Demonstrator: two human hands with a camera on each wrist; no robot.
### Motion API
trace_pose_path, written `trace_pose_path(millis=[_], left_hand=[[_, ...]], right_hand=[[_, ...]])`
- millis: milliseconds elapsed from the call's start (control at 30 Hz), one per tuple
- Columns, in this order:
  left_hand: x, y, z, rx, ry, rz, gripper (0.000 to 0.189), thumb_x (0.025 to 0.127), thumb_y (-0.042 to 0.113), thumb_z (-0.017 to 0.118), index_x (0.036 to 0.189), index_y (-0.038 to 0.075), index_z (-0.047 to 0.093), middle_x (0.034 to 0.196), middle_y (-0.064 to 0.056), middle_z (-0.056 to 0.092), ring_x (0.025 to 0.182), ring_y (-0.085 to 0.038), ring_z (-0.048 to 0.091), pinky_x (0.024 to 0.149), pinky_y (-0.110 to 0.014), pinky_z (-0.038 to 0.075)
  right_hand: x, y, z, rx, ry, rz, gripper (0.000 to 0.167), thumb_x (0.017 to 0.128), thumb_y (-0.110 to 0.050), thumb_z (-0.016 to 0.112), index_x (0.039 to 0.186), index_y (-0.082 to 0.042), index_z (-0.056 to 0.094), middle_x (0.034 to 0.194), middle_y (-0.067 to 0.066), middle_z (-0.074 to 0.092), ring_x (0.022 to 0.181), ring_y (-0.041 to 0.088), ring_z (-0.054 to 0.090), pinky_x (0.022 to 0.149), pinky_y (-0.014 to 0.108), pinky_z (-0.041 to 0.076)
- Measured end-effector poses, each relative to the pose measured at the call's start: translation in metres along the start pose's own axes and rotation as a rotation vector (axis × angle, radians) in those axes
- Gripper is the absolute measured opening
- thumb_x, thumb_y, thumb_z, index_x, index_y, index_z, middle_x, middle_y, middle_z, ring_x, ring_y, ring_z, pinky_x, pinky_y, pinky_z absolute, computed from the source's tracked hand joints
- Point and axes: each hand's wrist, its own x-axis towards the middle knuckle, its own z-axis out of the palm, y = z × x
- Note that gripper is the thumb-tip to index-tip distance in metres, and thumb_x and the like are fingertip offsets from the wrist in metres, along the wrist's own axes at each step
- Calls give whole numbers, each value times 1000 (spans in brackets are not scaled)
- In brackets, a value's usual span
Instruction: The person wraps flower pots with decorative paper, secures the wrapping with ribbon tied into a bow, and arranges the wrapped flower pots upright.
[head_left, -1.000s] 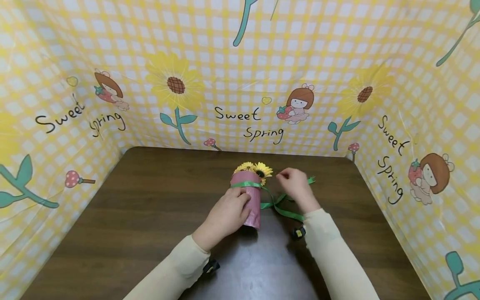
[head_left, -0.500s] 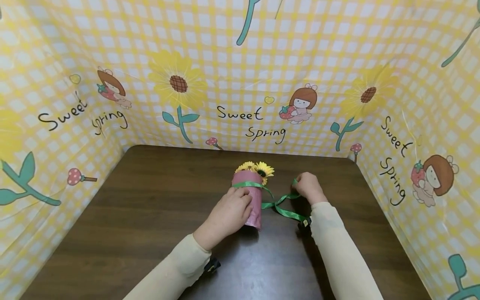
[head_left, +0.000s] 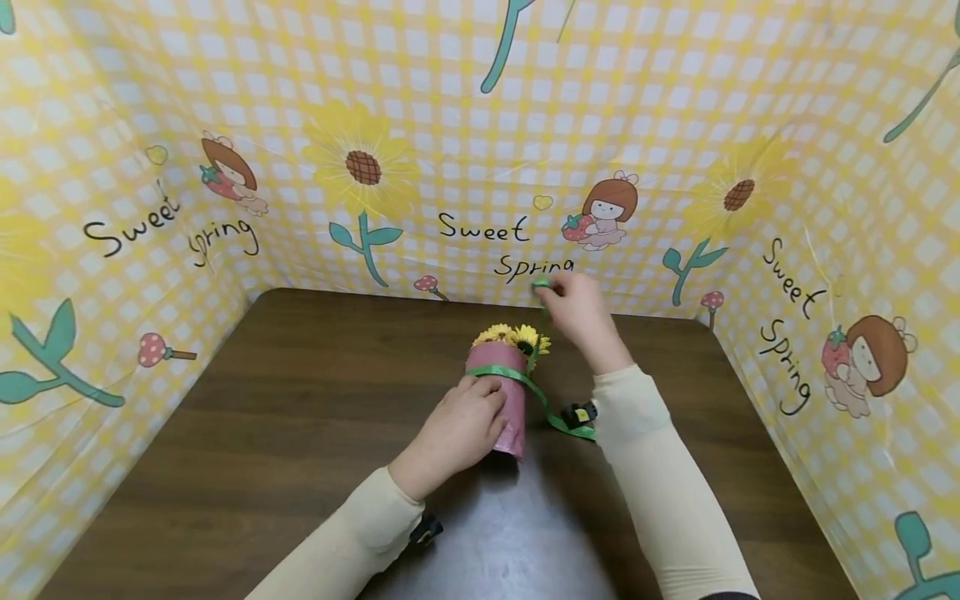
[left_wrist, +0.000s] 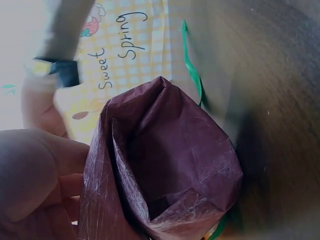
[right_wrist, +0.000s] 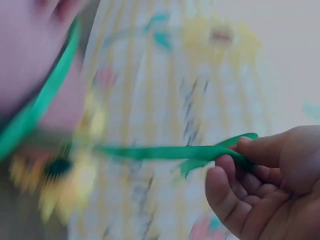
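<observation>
Across the pink wrapper (head_left: 513,407), close to its flower end, runs a green ribbon (head_left: 498,370), and that band looks like the part already done! The wrapper lies on the table (head_left: 315,400), yellow flowers (head_left: 527,337) poking out of its far end. Over its near part sits the left hand (head_left: 456,427), fingers bent on the paper, holding it steady. Beyond and right of the wrapper, raised, is the right hand (head_left: 581,310), thumb and fingers pinching one length of ribbon. What's left? No knot, no bow in sight; a second tail curls loose to the wrapper's right, so fastening seems still to come. The wrapper's underside is hidden, so no telling how the ribbon crosses there.
</observation>
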Motion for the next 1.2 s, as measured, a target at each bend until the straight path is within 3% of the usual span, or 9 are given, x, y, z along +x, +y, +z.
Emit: trace_pose_path(millis=[200,300,400,500,600,767,900,1067,1200], left_hand=[[0,-2,0,13,46,40,19,95,21,69,104,6,75,121,-10,68,114,-32,60,89,-48,56],[-1,-3,2,19,78,68,15,93,18,70,101,5,75,117,-9,69,113,-31,61,92,-45,56],[-2,-4,2,22,91,94,15,94,14,69,103,3,75,115,-10,70,110,-32,62,98,-44,53],[-2,-4,0,29,89,98,16,96,12,67,106,2,75,115,-12,71,110,-33,63,100,-44,52],[-1,-4,-1,33,67,79,16,97,13,67,107,4,76,116,-10,71,113,-32,62,96,-44,55],[2,-6,-2,34,7,-6,15,100,14,63,107,8,75,111,-6,70,107,-27,63,92,-40,56],[7,-12,0,-20,17,-116,13,101,17,63,103,8,73,100,-6,69,96,-27,64,82,-41,58],[23,-21,-1,-176,5,-284,18,101,14,61,117,10,69,104,-9,72,96,-29,69,76,-47,59],[31,-25,-1,-212,-29,-314,31,97,8,62,127,12,66,111,-10,73,100,-30,70,75,-48,59]], right_hand=[[-8,-72,28,33,-322,-262,16,102,-23,64,107,-11,73,88,3,72,77,12,68,71,30,56],[-18,-86,35,148,-554,-341,32,101,-20,67,132,-11,66,115,3,73,99,8,69,85,28,56],[-29,-87,31,260,-660,-380,45,102,-18,65,146,-15,56,131,1,68,113,7,67,95,30,55],[-42,-79,20,310,-605,-406,41,103,-19,64,143,-20,59,129,-3,68,112,8,68,95,32,55],[-55,-62,9,290,-463,-397,32,102,-19,65,134,-22,66,122,-5,71,106,9,69,92,33,57],[-73,-24,6,154,-272,-279,18,100,-19,68,117,-17,74,112,-3,72,97,11,68,87,36,58],[-81,4,16,-6,-275,-157,16,99,-21,69,113,-14,74,105,-3,71,93,12,67,84,36,58],[-82,28,34,-145,-362,-88,20,94,-24,75,106,-8,75,91,-1,72,82,12,65,77,36,56],[-86,34,49,-131,-385,-80,11,91,-21,78,95,-11,76,84,-3,72,77,9,64,74,34,56]])
